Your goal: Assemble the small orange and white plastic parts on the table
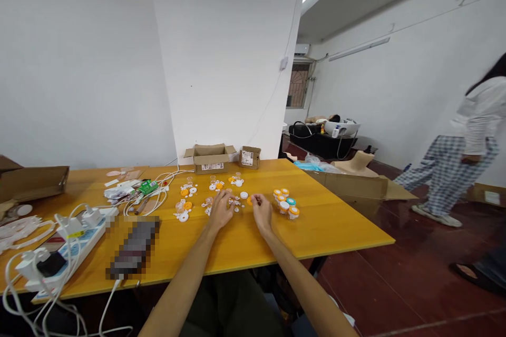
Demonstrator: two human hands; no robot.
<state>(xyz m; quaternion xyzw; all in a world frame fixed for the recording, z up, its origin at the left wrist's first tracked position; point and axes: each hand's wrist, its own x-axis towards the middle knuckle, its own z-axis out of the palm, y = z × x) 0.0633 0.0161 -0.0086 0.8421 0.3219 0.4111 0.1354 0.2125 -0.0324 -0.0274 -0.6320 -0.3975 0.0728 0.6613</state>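
My right hand (261, 213) is closed in a pinch just above the tabletop. At its fingertips is a small round orange cap (250, 200). A white disc (244, 195) lies just beyond it. To the left, my left hand (222, 210) reaches over a cluster of tiny white parts (236, 202), fingers stretched out and slightly apart. Whether its fingertips touch a part is too small to tell. Similar clusters of clear cups, orange rings and white gear-like pieces (183, 216) lie left of and beyond my hands. Several capped small jars (283, 205), orange and teal, stand together on the right.
On the wooden table (316, 231) are an open cardboard box (213, 159), a smaller box (250, 158), a power strip (75, 247) with tangled white cables, and a blurred-out dark device (133, 247). A person (470, 142) walks at the right beyond a floor carton (351, 187).
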